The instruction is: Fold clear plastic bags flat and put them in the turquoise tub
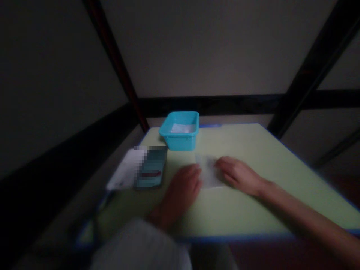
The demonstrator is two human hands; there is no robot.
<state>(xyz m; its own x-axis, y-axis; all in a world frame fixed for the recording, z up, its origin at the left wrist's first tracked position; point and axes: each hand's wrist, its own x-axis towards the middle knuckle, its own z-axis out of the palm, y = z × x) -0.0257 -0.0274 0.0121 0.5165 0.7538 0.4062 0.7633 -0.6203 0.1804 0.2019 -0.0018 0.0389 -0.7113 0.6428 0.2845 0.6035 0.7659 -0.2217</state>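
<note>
A thin, whitish, see-through sheet (210, 174), perhaps a plastic bag, lies on the pale green table (270, 187) between my hands. My left hand (185, 183) is closed at its left edge, with the fingers curled and the thumb side towards the sheet. At its right edge my right hand (237, 174) is closed too, fingertips bent down onto the sheet. The picture is dim and blurred, so the exact finger contact is hard to make out.
Behind the hands stands a turquoise plastic basket (181, 142) with white sheets (182, 128) inside. Left of my left hand lies a dark, partly pixelated flat object (152, 168), beside white paper (126, 170) near the left edge. A blue rim (239, 237) borders the table.
</note>
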